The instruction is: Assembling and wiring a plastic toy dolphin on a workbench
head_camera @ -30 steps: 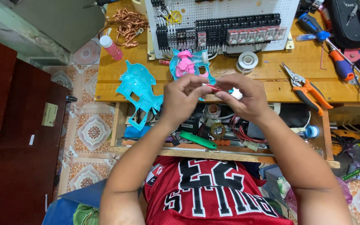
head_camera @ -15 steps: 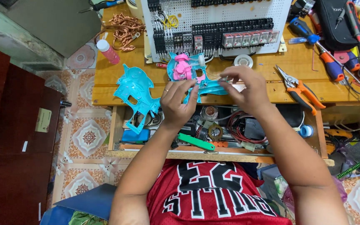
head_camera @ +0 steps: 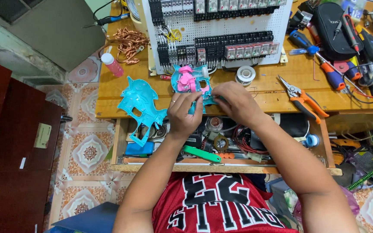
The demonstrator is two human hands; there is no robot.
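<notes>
Pinching the turquoise toy shell point(head_camera: 193, 82) between them, left hand point(head_camera: 185, 113) and right hand point(head_camera: 235, 102) grip clamped.

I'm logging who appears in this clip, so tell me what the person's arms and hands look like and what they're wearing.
Both arms are bare to the shoulder, no gloves. The left hand wears a thin ring on one finger; the right hand shows none. A sleeveless red jersey with black and white lettering covers the torso.

Our right hand point(head_camera: 234, 101) and left hand point(head_camera: 185, 114) cover the lower part of the turquoise toy shell with pink gears point(head_camera: 189, 80), so we cannot tell what our fingertips pinch. The white pegboard panel point(head_camera: 221, 30) is cut off by the top edge.
</notes>
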